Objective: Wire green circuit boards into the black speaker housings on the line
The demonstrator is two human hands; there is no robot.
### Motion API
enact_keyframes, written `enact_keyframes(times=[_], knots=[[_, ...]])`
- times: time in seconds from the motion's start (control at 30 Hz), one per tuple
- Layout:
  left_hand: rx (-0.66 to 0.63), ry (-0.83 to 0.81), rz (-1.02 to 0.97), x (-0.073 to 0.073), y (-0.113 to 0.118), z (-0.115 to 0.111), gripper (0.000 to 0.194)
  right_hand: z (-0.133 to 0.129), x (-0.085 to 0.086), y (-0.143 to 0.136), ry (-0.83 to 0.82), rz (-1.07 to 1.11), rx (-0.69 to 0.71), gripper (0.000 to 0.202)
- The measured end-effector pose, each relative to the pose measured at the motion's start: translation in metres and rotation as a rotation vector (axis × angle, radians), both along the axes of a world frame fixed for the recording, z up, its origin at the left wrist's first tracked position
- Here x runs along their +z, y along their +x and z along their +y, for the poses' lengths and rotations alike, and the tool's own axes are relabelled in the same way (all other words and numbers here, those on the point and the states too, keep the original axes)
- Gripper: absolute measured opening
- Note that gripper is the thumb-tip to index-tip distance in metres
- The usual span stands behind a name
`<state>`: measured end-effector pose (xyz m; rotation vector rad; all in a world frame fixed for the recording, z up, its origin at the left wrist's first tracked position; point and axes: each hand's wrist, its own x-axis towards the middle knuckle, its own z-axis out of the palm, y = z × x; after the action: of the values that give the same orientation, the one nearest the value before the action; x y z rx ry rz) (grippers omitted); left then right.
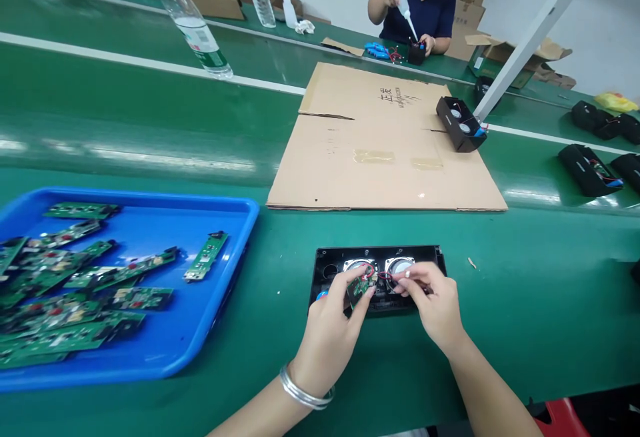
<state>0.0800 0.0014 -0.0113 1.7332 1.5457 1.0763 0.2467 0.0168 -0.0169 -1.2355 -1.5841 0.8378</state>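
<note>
A black speaker housing (pixel 327 260) lies on the green bench with two round speakers inside; one speaker (pixel 399 265) shows near my right hand. My left hand (pixel 333 330) is closed on a small green circuit board (pixel 361 286), held tilted above the housing. Thin red and black wires (pixel 384 275) run from the board toward my right hand (pixel 435 300), whose fingers are pinched on them. The exact wire ends are hidden by the fingertips. A bit of blue (pixel 321 295) shows at the housing's left end, beside my left hand.
A blue tray (pixel 200 343) with several circuit boards stands at left. A flat cardboard sheet (pixel 345 183) lies beyond the housing, with an open black housing (pixel 461 123) at its right corner by a white post (pixel 530 40). A plastic bottle (pixel 193 27) stands at back left. Across the bench, a person (pixel 420 10) holds a white squeeze bottle.
</note>
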Motion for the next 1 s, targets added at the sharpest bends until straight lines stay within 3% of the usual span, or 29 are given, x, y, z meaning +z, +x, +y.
enact_keyframes(times=[0.1, 0.17, 0.37, 1.0], knots=[[0.001, 0.025, 0.029, -0.0008, 0.0006, 0.0006, 0.021, -0.0009, 0.0030, -0.0023, 0.260, -0.217, 0.116, 0.016], [-0.017, 0.039, 0.059, -0.0006, 0.0001, 0.0012, 0.022, -0.0010, 0.0047, -0.0046, 0.322, -0.303, 0.145, 0.019], [-0.141, 0.077, 0.127, 0.0014, -0.0042, 0.0008, 0.024, -0.0013, 0.0015, -0.0092, 0.305, -0.395, 0.093, 0.019], [-0.228, 0.042, 0.130, 0.0011, -0.0047, 0.0016, 0.025, -0.0021, 0.0000, -0.0092, 0.431, -0.560, 0.130, 0.019]])
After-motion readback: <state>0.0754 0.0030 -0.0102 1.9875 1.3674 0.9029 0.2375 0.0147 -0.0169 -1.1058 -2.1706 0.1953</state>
